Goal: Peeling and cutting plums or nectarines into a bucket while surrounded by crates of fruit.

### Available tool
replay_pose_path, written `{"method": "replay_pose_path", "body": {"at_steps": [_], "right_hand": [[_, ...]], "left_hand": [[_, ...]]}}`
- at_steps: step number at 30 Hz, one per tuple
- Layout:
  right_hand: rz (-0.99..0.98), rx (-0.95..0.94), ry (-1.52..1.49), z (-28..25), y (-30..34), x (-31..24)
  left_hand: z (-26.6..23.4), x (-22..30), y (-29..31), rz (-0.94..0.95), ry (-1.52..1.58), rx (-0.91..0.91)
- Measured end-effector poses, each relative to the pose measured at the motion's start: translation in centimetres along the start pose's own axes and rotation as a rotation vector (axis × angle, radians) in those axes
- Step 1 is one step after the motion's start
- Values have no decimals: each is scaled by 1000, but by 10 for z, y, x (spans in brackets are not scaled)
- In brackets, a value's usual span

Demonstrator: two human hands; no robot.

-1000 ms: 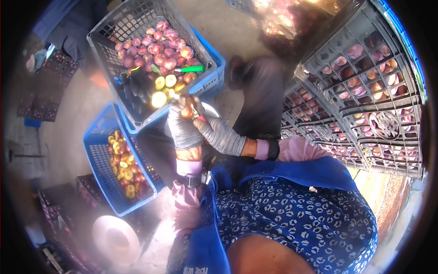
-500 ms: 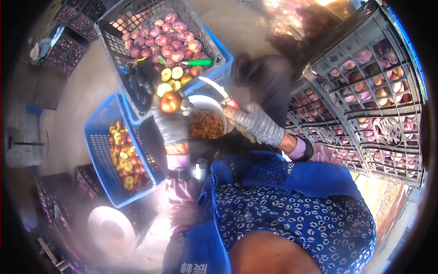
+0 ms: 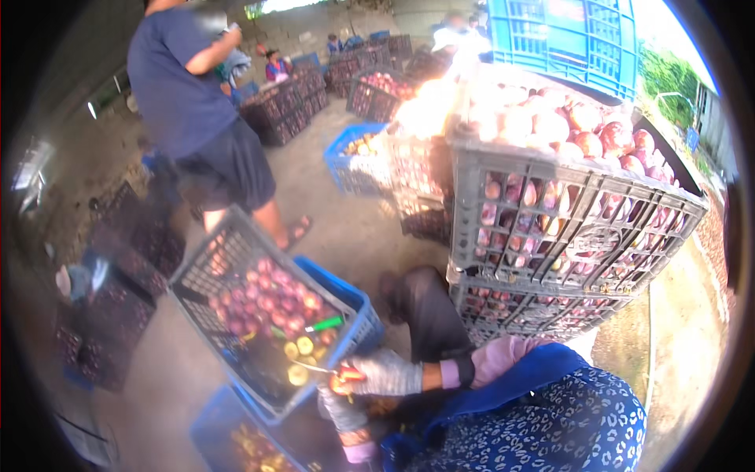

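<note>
My right hand (image 3: pixel 389 373), in a grey glove, is closed round a curved knife (image 3: pixel 313 366) whose thin blade points left. Just below it my left hand (image 3: pixel 338 411), gloved too, is closed on a red plum (image 3: pixel 340 385). Both hands meet at the fruit; blur hides whether the blade touches it. Beyond them a tilted black crate (image 3: pixel 197 271) holds whole red plums (image 3: pixel 267 297), with yellow cut halves (image 3: pixel 299 348) at its near end. A green-handled tool (image 3: pixel 324 323) lies on those plums.
Blue crates stand under the black one and at lower left (image 3: pixel 206 425), the latter holding cut fruit. Tall stacked black crates (image 3: pixel 578 228) of plums rise close on my right. A person (image 3: pixel 197 94) stands ahead at left, with more crates (image 3: pixel 287 106) behind.
The view has tipped upward, bringing in the standing person and far crates. My right hand with the knife has come to the plum in my left hand.
</note>
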State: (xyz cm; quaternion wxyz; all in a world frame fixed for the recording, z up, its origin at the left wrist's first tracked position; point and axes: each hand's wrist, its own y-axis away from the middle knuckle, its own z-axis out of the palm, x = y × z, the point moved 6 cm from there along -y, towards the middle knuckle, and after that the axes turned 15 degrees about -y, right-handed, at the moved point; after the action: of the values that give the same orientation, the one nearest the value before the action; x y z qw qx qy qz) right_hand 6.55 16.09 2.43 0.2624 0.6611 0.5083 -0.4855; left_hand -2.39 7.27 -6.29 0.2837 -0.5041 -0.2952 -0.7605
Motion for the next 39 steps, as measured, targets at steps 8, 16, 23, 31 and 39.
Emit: {"method": "replay_pose_path", "body": {"at_steps": [8,16,23,31,39], "right_hand": [[-74,14,221,-2,2,10],[-205,-5,185,-3,6,-13],[-317,-1,188,-8,2,-26],[-309,-38,69,0,-3,-19],[128,48,-57,-3,-6,-3]], "left_hand": [[12,-10,-2,-68,236,-77],[12,12,23,-45,-20,25],[18,13,16,-32,24,-2],[25,12,14,-69,34,9],[26,12,8,-79,47,19]]}}
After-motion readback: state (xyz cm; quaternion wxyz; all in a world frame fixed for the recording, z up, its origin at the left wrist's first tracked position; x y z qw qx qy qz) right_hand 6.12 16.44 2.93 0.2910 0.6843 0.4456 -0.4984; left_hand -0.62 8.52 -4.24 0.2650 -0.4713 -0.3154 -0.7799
